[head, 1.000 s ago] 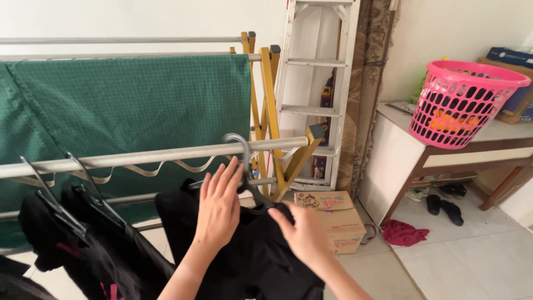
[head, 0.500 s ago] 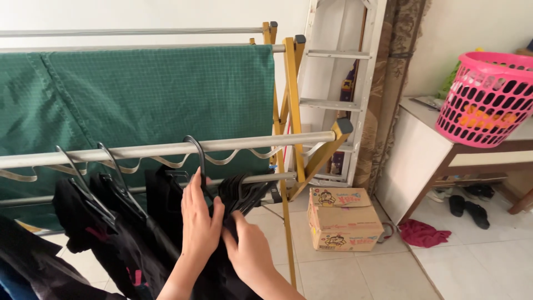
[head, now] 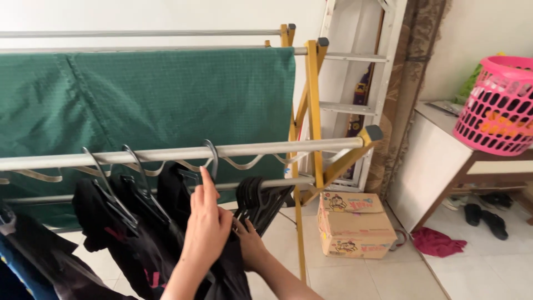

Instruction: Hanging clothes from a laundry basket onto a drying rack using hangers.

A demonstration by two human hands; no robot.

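Black garment (head: 222, 272) on a hanger (head: 212, 161) hooked over the rack's front rail (head: 183, 153), near its right end. Left hand (head: 206, 228) flat, fingers extended, gripping nothing; right hand (head: 249, 241) mostly hidden, grip unclear. Step: straightening. Next calls for smoothing fabric.

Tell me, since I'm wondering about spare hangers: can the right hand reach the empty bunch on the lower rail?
Probably yes: the right hand sits just below the empty black hangers, with nothing between.

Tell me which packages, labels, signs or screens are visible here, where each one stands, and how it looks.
Cardboard box: on the tiled floor right of the yellow rack leg; rectangular, tan, with red and blue printed pictures on top and side.
No signs or screens are in view.
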